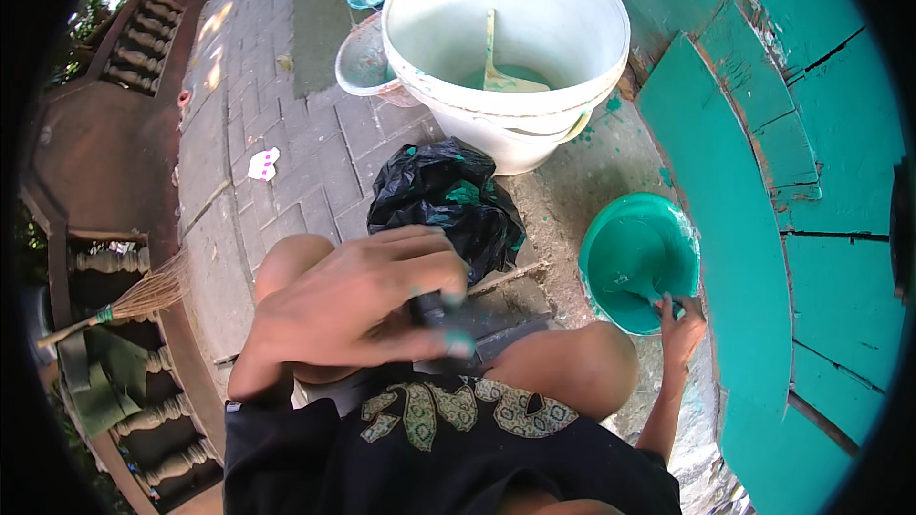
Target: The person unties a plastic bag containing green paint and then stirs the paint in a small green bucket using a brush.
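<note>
My left hand (pixel 367 300), blurred by motion, is raised over my knees. Its thumb and fingers stand apart with nothing seen between them, and teal paint marks the thumb tip. At the near right rim of a teal bucket (pixel 593 246), my right hand (pixel 683 326) has its fingers closed. They hold a pale, paint-smeared tool (pixel 651 292) that reaches down into the bucket; its exact kind is hard to make out. Teal paint lies inside that bucket. Just beyond my left hand sits a crumpled black plastic bag (pixel 429 186) with teal paint on it.
A large white bucket (pixel 506 124) at the back holds teal liquid and a pale paddle (pixel 506 76). Beside it stands a paint-stained pail (pixel 363 62). Teal panels (pixel 720 200) line the right. A twig broom (pixel 143 296) leans by the left balustrade; a paper scrap (pixel 263 164) lies on paving.
</note>
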Demonstrator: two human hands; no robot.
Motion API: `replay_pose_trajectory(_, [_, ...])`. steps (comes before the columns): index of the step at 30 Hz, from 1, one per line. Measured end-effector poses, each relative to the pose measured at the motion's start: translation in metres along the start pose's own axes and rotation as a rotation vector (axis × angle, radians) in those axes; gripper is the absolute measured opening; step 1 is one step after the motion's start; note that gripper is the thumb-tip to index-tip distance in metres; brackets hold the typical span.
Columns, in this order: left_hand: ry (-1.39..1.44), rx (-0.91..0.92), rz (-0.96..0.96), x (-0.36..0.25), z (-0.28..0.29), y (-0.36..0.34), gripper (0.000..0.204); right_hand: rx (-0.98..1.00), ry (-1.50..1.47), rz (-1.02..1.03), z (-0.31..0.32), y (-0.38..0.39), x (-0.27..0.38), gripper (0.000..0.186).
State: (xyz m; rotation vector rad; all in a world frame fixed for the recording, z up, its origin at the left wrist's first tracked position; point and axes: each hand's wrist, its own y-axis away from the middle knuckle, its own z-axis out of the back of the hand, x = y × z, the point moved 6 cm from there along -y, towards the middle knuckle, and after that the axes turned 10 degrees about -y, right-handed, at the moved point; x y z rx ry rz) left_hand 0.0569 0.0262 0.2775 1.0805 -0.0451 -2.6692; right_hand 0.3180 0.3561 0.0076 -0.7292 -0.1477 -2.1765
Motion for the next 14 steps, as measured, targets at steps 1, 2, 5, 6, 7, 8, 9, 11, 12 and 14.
replay_pose_trajectory(1, [0.188, -0.091, -0.145, -0.008, 0.011, 0.011, 0.029, -0.055, -0.019, 0.017, 0.008, 0.001, 0.000, 0.010])
replay_pose_trajectory(2, [0.368, -0.184, -0.295, -0.016, 0.022, 0.021, 0.031, -0.114, -0.041, 0.037, 0.018, -0.002, -0.001, 0.009])
replay_pose_trajectory(5, [0.938, -0.286, -0.537, -0.063, 0.050, 0.058, 0.038, -0.188, -0.158, -0.035, 0.020, -0.006, 0.011, 0.007])
replay_pose_trajectory(6, [0.977, -0.310, -0.550, -0.067, 0.056, 0.064, 0.036, -0.219, -0.128, -0.072, 0.033, -0.012, 0.011, 0.007])
replay_pose_trajectory(7, [1.015, -0.330, -0.558, -0.071, 0.062, 0.067, 0.035, -0.258, -0.142, -0.074, 0.044, -0.019, 0.017, 0.007])
replay_pose_trajectory(8, [1.016, -0.237, -0.557, -0.063, 0.068, 0.057, 0.031, -0.266, -0.126, -0.056, 0.049, -0.026, 0.024, 0.008])
replay_pose_trajectory(9, [1.000, -0.145, -0.544, -0.060, 0.076, 0.050, 0.028, -0.270, -0.122, -0.041, 0.051, -0.031, 0.035, 0.008])
replay_pose_trajectory(11, [0.984, -0.157, -0.683, -0.047, 0.092, 0.066, 0.027, -0.282, -0.116, -0.001, 0.048, -0.040, 0.060, 0.008])
replay_pose_trajectory(12, [0.971, -0.159, -0.754, -0.038, 0.100, 0.078, 0.027, -0.289, -0.114, 0.024, 0.046, -0.044, 0.074, 0.008])
replay_pose_trajectory(14, [0.975, -0.173, -0.850, -0.005, 0.113, 0.098, 0.027, -0.300, -0.081, 0.060, 0.042, -0.054, 0.099, 0.008])
